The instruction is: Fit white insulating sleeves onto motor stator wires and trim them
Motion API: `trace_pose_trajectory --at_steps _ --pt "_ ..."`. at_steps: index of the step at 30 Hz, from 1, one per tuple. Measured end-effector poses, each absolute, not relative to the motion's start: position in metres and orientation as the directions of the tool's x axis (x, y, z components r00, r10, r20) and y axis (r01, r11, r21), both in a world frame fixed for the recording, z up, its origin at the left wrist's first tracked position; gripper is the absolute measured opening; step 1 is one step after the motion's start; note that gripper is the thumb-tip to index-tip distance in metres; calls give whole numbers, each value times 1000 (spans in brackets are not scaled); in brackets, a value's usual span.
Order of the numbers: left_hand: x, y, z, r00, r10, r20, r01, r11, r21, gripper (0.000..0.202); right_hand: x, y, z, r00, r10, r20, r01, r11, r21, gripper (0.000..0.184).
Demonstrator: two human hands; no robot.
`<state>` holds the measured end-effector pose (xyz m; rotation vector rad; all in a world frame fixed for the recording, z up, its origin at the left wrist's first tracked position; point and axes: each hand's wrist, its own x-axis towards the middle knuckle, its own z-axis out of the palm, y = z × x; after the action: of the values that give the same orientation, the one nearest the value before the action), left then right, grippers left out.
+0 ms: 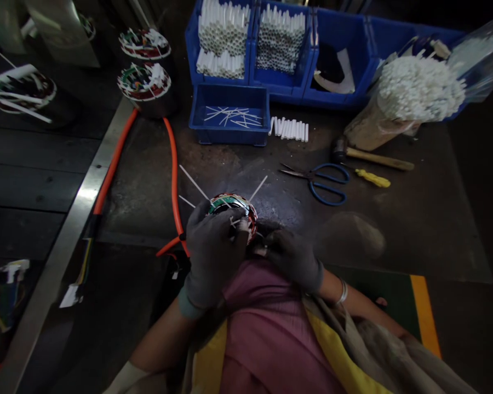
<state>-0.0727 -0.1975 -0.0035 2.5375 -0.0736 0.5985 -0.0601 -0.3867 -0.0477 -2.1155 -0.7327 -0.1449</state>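
The person held a wound motor stator (232, 210) low over their lap, just in front of a pink shirt (271, 328), with its red, green and white windings facing up toward the head camera. Thin white sticks (193, 183) stood out of it, fanning toward the upper left and upper right. Its central axis seemed to tilt forward, though the hands hid too much to be sure. The left hand (213, 251), in a grey glove, was closed around the stator's near left side, with its fingers curled over the windings, and it covered more of the stator than the other hand did. The right hand (291, 257), also gloved, lay against the lower right edge with its fingers bent inward. Its fingertips were in shadow, so whether it had hold of anything could not be told.

Beyond them lay a dark steel tabletop (414, 230). Blue-handled scissors (310, 176) were the nearest tool, up and to the right of the stator. Straight ahead sat a small blue bin (230, 134) of thin white sticks, with larger blue bins (279, 90) of white tubes behind it. An orange cable (173, 186) curved just left of the stator, and two more wound stators (144, 82) stood farther off.
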Motion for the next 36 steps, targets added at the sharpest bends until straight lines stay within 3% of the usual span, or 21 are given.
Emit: trace_pose_trajectory --at_steps 5,13,19,23,26,29,33,36 --pt "-74 -198 -3 909 56 412 -163 -864 476 14 -55 -395 -47 844 387 371 522 -438 -732 32" --pt "-73 -199 -5 899 46 437 -187 -860 475 14 -54 -392 -49 763 557 328 597 -415 -687 26" --pt "-73 -197 -8 889 48 455 -188 -869 459 14 -46 -403 -46 865 485 126 249 -198 -948 30" --pt "-73 -197 -8 903 65 424 -150 -878 455 14 -46 -403 -48 878 476 -45 -19 -59 -998 38" --pt "-73 -197 -7 917 51 396 -147 -879 454 17 -47 -409 -36 900 421 -107 -156 83 -984 46" --pt "-72 -195 -7 922 33 387 -158 -878 451 22 -45 -426 -17 941 329 -81 -145 175 -974 47" --pt "-71 -194 -5 942 17 335 -134 -895 425 25 -34 -448 -10 983 184 -13 -38 129 -991 36" --pt "-71 -194 -3 944 8 330 -132 -907 399 25 -25 -454 -23 988 154 -27 -33 35 -999 33"
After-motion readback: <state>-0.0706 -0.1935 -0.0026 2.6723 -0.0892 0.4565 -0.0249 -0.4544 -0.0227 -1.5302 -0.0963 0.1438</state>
